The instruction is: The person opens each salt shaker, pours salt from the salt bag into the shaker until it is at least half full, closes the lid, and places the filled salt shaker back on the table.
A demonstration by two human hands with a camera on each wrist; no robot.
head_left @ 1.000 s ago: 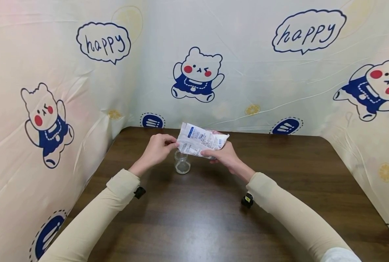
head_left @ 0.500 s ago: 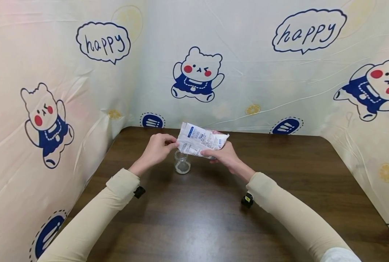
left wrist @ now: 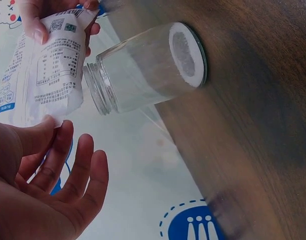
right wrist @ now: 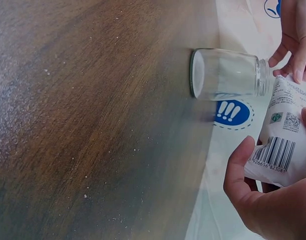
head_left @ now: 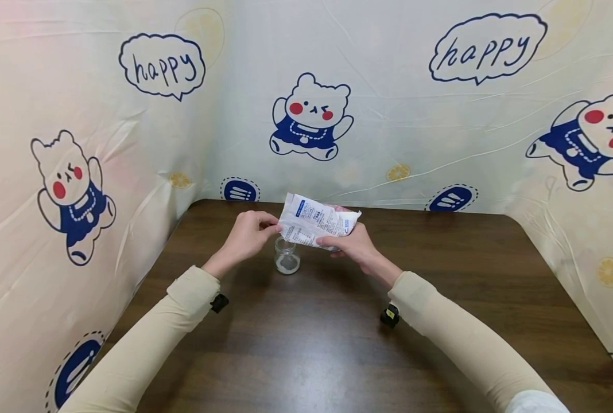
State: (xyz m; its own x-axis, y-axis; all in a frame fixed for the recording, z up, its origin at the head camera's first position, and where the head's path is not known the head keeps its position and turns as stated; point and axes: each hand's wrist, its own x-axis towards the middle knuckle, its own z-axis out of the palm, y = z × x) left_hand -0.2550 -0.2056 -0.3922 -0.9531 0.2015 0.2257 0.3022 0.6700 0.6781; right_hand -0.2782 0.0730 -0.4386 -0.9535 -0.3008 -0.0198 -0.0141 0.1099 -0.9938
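Note:
A white printed packet [head_left: 314, 221] is tilted over a clear glass jar [head_left: 287, 258], its left end just above the mouth. My right hand [head_left: 355, 241] grips the packet's right part, thumb on the printed face. Between thumb and index finger, my left hand [head_left: 249, 232] pinches the packet's left corner; its other fingers are spread apart in the left wrist view. The jar stands upright without a lid. White grainy stuff [left wrist: 193, 75] covers its bottom, heaped round the edge. A barcode [right wrist: 277, 154] shows on the packet in the right wrist view. The packet's opening is hidden.
The dark wooden table [head_left: 306, 344] carries scattered white grains [right wrist: 86, 195] in the right wrist view. Patterned cloth [head_left: 399, 86] hangs behind the table and along both sides. A black wrist camera [head_left: 389, 315] sits under the right sleeve.
The white layer at the jar's bottom looks slightly fuller than one second ago. Both hands and the packet stay practically in place.

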